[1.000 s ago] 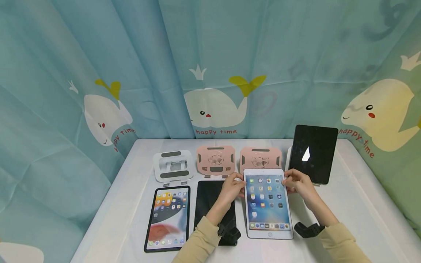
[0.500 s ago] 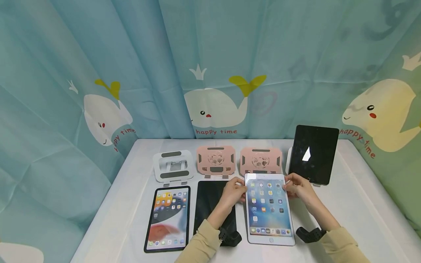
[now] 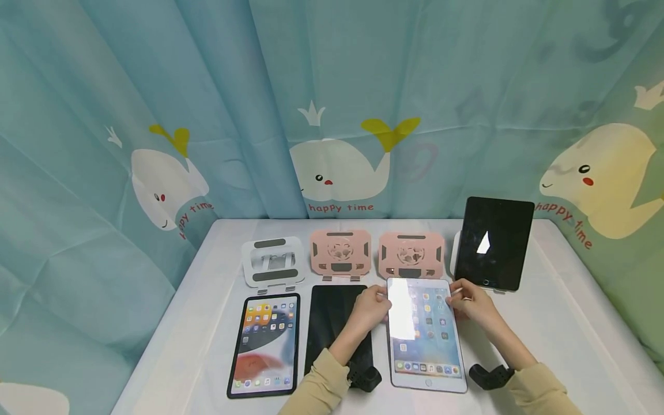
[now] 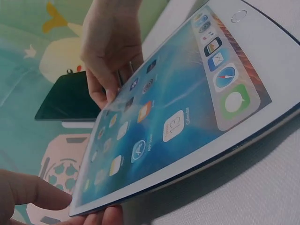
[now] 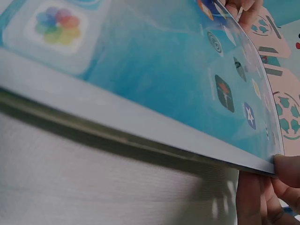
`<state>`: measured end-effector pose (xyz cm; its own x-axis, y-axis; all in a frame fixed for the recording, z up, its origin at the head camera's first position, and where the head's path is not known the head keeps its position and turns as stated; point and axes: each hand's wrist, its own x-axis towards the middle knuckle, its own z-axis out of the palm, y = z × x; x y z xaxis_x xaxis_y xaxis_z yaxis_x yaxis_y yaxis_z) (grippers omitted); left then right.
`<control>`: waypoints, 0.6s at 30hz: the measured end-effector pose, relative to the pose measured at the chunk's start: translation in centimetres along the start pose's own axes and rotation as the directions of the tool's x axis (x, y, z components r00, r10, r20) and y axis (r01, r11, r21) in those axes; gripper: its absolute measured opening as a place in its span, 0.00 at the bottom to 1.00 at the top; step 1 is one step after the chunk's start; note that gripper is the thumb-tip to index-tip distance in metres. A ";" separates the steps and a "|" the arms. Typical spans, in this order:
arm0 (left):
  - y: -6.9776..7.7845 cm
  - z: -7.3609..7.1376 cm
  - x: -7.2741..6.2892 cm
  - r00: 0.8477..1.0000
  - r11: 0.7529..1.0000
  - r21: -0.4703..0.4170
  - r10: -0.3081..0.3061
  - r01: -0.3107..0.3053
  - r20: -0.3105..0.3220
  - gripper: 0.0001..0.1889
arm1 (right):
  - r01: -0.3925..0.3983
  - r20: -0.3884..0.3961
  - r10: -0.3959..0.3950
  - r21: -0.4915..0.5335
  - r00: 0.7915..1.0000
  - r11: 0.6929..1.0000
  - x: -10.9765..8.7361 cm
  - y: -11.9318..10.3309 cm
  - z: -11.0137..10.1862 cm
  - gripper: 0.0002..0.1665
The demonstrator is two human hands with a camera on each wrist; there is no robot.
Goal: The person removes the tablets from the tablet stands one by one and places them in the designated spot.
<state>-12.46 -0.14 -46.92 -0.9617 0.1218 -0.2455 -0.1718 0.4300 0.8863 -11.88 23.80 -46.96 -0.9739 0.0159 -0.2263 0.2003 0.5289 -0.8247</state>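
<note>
A white-framed tablet (image 3: 425, 334) with app icons on its screen is held between both hands near the table's front right. My left hand (image 3: 369, 308) pinches its upper left edge, thumb on top and fingers beneath. At the upper right edge my right hand (image 3: 471, 301) pinches it the same way. In the left wrist view the tablet (image 4: 178, 136) slopes, its far end raised off the cloth with a shadow under it. A pink tablet stand (image 3: 411, 255) with a ball-shaped cutout stands just behind the tablet.
Left of the held tablet lie a dark-screened tablet (image 3: 332, 323), partly under my left arm, and a lit black-framed tablet (image 3: 266, 346). Behind them stand another pink stand (image 3: 340, 252) and a white stand (image 3: 274, 260). A black tablet (image 3: 495, 242) leans on a stand at right.
Both hands have drawn the white-framed tablet a little toward the front edge and lowered its upper end. A bright reflection now covers the left part of its screen.
</note>
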 end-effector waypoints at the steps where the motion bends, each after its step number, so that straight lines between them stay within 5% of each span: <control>1: 0.0 0.0 0.0 1.000 1.000 0.011 -0.005 0.005 0.003 0.18 | -0.004 0.000 0.004 -0.011 1.000 1.000 0.0 0.1 0.0 0.18; 7: -0.1 0.4 -0.2 1.000 0.997 0.077 -0.002 0.002 0.001 0.19 | -0.021 -0.005 0.021 -0.069 1.000 0.997 -0.1 0.7 0.4 0.18; 18: -0.3 0.6 -0.2 0.994 0.976 0.192 0.108 -0.100 -0.034 0.11 | 0.009 -0.020 -0.012 -0.149 1.000 0.989 0.1 1.0 1.0 0.18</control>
<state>-12.05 0.25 -47.39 -0.9814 0.1369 -0.1346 -0.0308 0.5797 0.8142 -11.69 23.53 -48.34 -0.9781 0.0265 -0.2064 0.1738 0.6492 -0.7405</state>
